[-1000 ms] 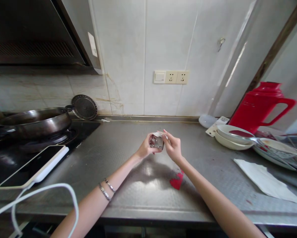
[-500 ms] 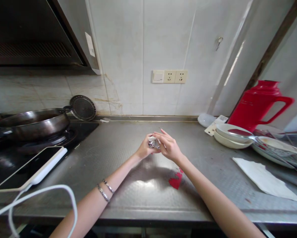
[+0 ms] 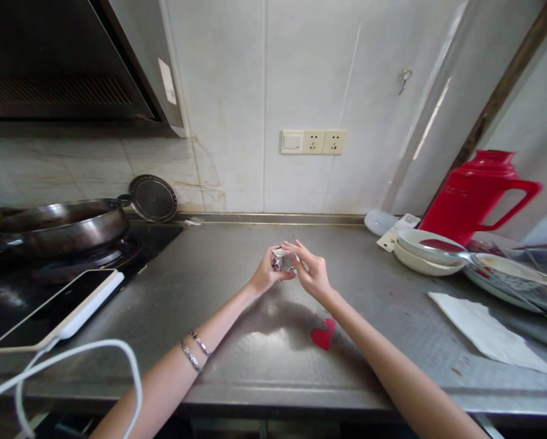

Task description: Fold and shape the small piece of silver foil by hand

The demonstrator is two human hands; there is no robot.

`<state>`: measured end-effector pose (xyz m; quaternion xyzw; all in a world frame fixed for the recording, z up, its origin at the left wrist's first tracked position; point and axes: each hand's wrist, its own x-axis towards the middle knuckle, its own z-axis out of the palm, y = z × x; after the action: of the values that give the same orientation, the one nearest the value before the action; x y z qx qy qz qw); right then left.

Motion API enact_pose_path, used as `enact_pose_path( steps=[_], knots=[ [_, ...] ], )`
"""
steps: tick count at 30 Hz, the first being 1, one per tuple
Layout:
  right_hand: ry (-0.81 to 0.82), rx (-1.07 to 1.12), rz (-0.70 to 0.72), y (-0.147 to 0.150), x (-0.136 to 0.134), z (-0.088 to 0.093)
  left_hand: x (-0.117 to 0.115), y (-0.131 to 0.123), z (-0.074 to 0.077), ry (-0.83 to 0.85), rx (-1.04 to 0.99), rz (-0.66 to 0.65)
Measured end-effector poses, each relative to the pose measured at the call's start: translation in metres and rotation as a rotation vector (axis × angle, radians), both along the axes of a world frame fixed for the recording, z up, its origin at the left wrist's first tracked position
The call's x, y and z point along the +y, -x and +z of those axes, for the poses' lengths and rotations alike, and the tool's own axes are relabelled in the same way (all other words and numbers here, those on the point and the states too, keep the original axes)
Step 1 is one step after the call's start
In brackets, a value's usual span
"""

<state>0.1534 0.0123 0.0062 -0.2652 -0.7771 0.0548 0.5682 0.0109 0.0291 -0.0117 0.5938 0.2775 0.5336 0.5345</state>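
Both hands meet above the middle of the steel counter [image 3: 236,360]. My left hand [image 3: 264,275] is closed round a small crumpled silvery wrapper [image 3: 283,261] with a white edge. My right hand [image 3: 313,273] pinches the same wrapper from the right, fingertips on its top. Two bracelets sit on my left forearm. A small red scrap [image 3: 323,335] lies on the counter under my right forearm.
A dark wok [image 3: 58,225] sits on the stove at the left, a round lid [image 3: 153,198] leaning behind it. A phone [image 3: 56,308] with a white cable lies at the front left. At the right are stacked bowls [image 3: 426,251], a red jug [image 3: 477,192] and a white paper [image 3: 483,332].
My hands stayed together on the wrapper and shifted slightly; the right fingers moved over its top, and the wrapper looks more scrunched than a second ago.
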Motion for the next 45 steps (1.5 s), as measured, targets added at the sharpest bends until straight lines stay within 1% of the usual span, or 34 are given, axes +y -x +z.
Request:
enact_pose_path(
  steps=[3,6,8,12,17,20,24,28,33,35,40,42,45],
  knots=[
    [0.102,0.089,0.003,0.005,-0.003,-0.001,-0.002,-0.001,0.002,-0.003,-0.036,-0.023],
    [0.246,0.221,-0.043,0.008,-0.001,-0.001,-0.006,-0.002,0.006,0.033,-0.078,0.004],
    [0.290,0.254,-0.077,0.007,0.002,-0.002,-0.008,-0.003,0.007,0.055,-0.098,0.032],
    [0.268,0.221,-0.125,0.006,0.005,-0.005,-0.012,-0.004,0.010,0.076,-0.118,0.033],
    [0.197,0.222,-0.107,0.010,-0.001,-0.004,-0.014,-0.004,0.014,0.082,-0.132,0.006],
    [0.246,0.235,-0.123,0.009,-0.002,-0.002,-0.014,-0.004,0.014,0.084,-0.113,0.013],
    [0.311,0.245,-0.174,0.005,0.003,-0.001,-0.012,-0.003,0.010,0.106,-0.090,0.041],
    [0.254,0.185,-0.223,0.003,0.001,-0.001,-0.010,-0.003,0.008,0.083,-0.100,0.046],
    [0.041,0.075,-0.177,0.001,-0.003,0.001,-0.007,-0.001,0.010,0.039,-0.114,0.015],
    [0.041,0.078,-0.183,-0.001,-0.001,0.001,-0.007,-0.001,0.009,0.021,-0.111,0.007],
    [0.184,0.153,-0.259,-0.004,0.004,-0.001,-0.008,-0.003,0.006,0.027,-0.102,-0.012],
    [0.155,0.156,-0.238,-0.003,0.001,-0.001,-0.007,-0.002,0.007,0.044,-0.120,-0.013],
    [0.028,0.113,-0.147,-0.002,-0.003,0.000,-0.007,0.001,0.009,0.065,-0.131,-0.042]
  ],
)
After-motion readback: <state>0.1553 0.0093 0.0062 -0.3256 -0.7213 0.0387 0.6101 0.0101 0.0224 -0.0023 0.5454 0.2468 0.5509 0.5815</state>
